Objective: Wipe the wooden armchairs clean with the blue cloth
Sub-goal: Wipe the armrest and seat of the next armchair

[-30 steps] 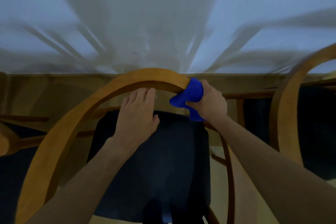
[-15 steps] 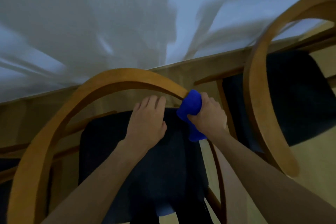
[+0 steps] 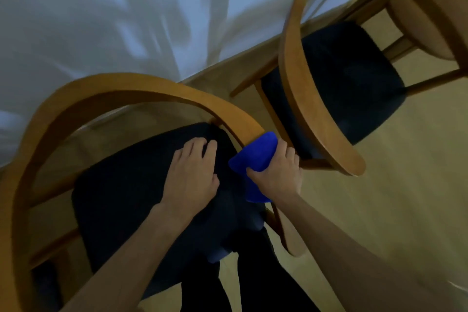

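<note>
**Wipe advanced down right side of rail**

Since half a second ago: blue cloth (image 3: 255,157), gripped in curled right hand (image 3: 277,175) at frame centre, slid further down near armchair (image 3: 141,94) rail. Left hand (image 3: 192,172), fingers relaxed, holding nothing, moved off rail onto dark seat (image 3: 121,185). Likely rail nearly finished.

Count: two armchairs, second armchair (image 3: 304,99) upper right; one cloth; two hands.

Pale wooden floor (image 3: 395,185), white draped tablecloth (image 3: 101,20) over a wooden table edge (image 3: 228,68), dim bluish light.
</note>
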{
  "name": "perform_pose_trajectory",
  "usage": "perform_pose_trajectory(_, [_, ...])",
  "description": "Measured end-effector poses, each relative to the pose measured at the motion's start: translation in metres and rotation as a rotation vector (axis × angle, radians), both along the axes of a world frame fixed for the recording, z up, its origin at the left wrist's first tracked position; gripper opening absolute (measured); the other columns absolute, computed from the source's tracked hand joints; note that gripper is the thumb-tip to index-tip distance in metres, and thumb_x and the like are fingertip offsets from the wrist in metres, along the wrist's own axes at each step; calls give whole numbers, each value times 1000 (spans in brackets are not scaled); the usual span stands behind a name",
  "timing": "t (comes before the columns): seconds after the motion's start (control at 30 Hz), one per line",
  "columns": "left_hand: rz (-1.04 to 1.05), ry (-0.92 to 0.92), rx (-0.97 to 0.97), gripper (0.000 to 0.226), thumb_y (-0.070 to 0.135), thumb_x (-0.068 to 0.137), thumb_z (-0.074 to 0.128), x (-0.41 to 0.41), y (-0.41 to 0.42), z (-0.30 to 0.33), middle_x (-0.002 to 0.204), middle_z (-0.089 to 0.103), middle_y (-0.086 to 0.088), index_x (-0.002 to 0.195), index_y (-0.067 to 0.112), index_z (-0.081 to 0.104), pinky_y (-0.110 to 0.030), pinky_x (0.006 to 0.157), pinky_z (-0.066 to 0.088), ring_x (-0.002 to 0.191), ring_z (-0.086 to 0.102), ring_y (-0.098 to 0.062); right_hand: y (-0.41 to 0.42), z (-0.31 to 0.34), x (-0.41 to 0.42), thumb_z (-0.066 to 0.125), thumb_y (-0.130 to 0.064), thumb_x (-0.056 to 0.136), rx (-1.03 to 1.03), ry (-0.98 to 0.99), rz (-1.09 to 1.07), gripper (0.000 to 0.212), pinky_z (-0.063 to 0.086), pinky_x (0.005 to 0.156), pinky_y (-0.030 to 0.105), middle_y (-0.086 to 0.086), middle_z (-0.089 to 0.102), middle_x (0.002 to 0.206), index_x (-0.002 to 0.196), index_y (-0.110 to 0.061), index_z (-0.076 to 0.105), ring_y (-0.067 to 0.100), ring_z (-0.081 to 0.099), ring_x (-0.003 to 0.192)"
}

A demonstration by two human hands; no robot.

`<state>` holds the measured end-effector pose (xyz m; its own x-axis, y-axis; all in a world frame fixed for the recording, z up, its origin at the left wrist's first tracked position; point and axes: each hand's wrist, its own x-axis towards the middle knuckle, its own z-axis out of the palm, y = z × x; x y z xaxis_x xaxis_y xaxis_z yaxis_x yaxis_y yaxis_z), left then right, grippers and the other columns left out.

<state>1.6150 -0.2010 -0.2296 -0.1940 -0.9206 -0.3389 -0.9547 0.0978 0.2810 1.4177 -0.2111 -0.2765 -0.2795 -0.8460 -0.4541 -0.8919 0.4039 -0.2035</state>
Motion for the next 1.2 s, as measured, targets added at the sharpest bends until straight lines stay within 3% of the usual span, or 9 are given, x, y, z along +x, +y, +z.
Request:
perform_pose_trajectory(0.33, [-27,88,85,68,30,82,67,-28,28,-10,138,42,-7,141,17,34,-37,104,38,132,38,-22,89,17,-24,81,-45,64,122,-55,-250,103,42,106,44,2,41,133,143,-24,19,21,41,125])
perform_pose_trajectory(0.63, [-59,179,202,65,27,84,64,-55,64,-24,136,43,-5,141,17,35,-33,103,38,128,41,-20,111,12,-40,85,-45,57,185,-99,-223,109,39,99,35,-2,40,128,140,-27,17,16,39,118])
perform_pose_trajectory(0.97, [-238,202,300,70,26,85,60,-79,96,-33,131,45,1,146,20,27,-28,95,41,119,45,-14,133,13,-44,84,-29,60,147,-172,-298,103,39,99,31,-2,40,131,143,-22,23,14,39,119])
perform_pose_trajectory(1.2, [-340,119,281,73,30,85,64,-81,99,-43,134,44,-1,146,20,25,-31,100,41,123,44,-17,136,11,-53,86,-27,64,198,-204,-250,109,42,96,34,0,39,131,143,-31,11,18,43,119])
